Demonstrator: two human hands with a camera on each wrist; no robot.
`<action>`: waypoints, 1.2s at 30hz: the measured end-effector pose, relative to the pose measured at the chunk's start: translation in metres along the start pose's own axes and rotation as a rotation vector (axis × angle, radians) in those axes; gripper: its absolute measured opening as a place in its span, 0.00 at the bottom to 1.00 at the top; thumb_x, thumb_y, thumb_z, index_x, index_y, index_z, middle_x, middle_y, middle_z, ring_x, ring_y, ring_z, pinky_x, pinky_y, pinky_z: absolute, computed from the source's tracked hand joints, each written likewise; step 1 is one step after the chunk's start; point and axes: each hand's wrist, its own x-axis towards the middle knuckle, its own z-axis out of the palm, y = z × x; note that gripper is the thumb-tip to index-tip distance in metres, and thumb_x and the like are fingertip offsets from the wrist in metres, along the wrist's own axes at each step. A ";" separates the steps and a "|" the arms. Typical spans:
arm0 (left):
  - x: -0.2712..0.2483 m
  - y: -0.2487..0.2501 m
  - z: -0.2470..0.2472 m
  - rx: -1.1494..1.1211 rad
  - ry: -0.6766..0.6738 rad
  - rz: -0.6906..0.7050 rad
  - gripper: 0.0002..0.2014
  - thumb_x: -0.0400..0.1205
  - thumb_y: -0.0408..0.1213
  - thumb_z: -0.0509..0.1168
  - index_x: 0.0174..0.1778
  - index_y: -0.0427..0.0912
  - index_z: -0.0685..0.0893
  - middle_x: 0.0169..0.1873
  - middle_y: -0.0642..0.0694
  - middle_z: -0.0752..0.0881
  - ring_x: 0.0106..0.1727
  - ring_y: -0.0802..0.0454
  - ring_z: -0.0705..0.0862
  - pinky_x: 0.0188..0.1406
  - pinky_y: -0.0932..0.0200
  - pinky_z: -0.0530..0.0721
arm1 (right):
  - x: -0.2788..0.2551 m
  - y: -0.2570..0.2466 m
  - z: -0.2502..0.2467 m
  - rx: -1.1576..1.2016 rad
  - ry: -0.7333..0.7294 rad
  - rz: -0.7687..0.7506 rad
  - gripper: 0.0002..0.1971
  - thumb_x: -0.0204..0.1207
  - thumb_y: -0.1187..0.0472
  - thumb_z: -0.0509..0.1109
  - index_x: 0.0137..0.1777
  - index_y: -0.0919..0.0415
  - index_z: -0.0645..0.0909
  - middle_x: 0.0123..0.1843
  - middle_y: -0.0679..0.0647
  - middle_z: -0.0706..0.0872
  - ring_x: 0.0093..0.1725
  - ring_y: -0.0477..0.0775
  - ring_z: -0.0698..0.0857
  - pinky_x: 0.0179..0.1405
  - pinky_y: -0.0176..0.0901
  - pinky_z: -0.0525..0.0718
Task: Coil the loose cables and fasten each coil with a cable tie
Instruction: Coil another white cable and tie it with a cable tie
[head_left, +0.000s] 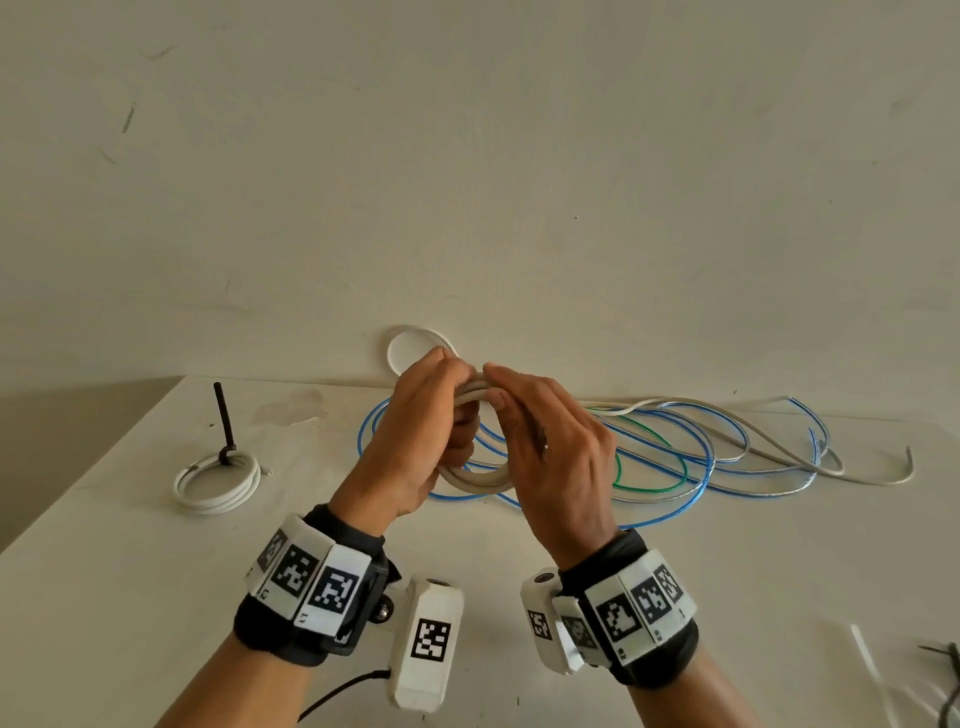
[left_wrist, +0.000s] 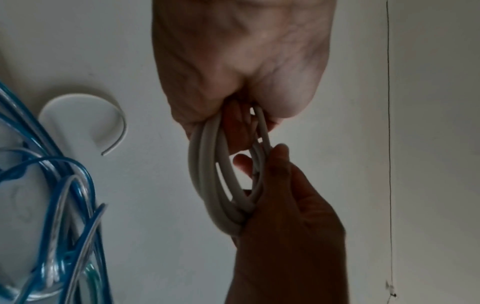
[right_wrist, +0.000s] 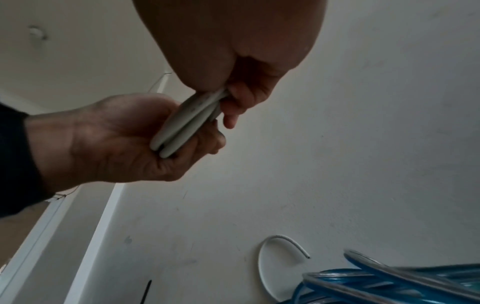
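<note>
A pale grey cable coil (head_left: 480, 479) of several loops is held upright above the table, between both hands. My left hand (head_left: 415, 426) grips its left side, fingers curled through the loops. My right hand (head_left: 545, 441) pinches the top right of the coil, thumb on top. In the left wrist view the coil (left_wrist: 207, 179) hangs from the left hand (left_wrist: 233, 61) and the right hand (left_wrist: 285, 226) holds its lower end. In the right wrist view the right hand (right_wrist: 241, 96) pinches the coil (right_wrist: 187, 121), which lies in the left hand (right_wrist: 116, 139). No tie is visible on this coil.
A white coil (head_left: 218, 483) bound with a black cable tie (head_left: 224, 426) lies at the left of the table. Loose blue cables (head_left: 675, 467), a green cable (head_left: 649, 486) and a grey cable (head_left: 779, 441) sprawl behind and to the right. A white loop (head_left: 415, 348) leans by the wall. Loose ties (head_left: 948, 675) lie at the bottom right.
</note>
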 end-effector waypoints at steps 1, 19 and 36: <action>0.000 0.000 0.000 0.002 -0.007 -0.006 0.19 0.88 0.32 0.52 0.29 0.47 0.66 0.23 0.49 0.63 0.23 0.56 0.59 0.16 0.64 0.61 | 0.000 0.001 -0.001 0.001 -0.016 0.015 0.11 0.86 0.62 0.70 0.64 0.62 0.88 0.54 0.51 0.91 0.49 0.43 0.89 0.47 0.38 0.86; 0.001 -0.008 0.007 0.126 0.006 -0.126 0.17 0.87 0.36 0.53 0.31 0.44 0.73 0.19 0.52 0.67 0.20 0.56 0.63 0.18 0.63 0.64 | 0.002 0.011 -0.004 0.042 -0.160 0.019 0.03 0.80 0.69 0.75 0.49 0.62 0.90 0.44 0.52 0.86 0.45 0.54 0.81 0.45 0.44 0.79; 0.001 -0.017 0.020 0.030 0.144 0.042 0.13 0.90 0.39 0.56 0.44 0.38 0.80 0.24 0.47 0.79 0.23 0.54 0.74 0.24 0.58 0.75 | 0.009 0.013 -0.009 0.032 -0.007 0.117 0.05 0.79 0.68 0.78 0.53 0.64 0.92 0.43 0.51 0.91 0.40 0.40 0.85 0.44 0.24 0.78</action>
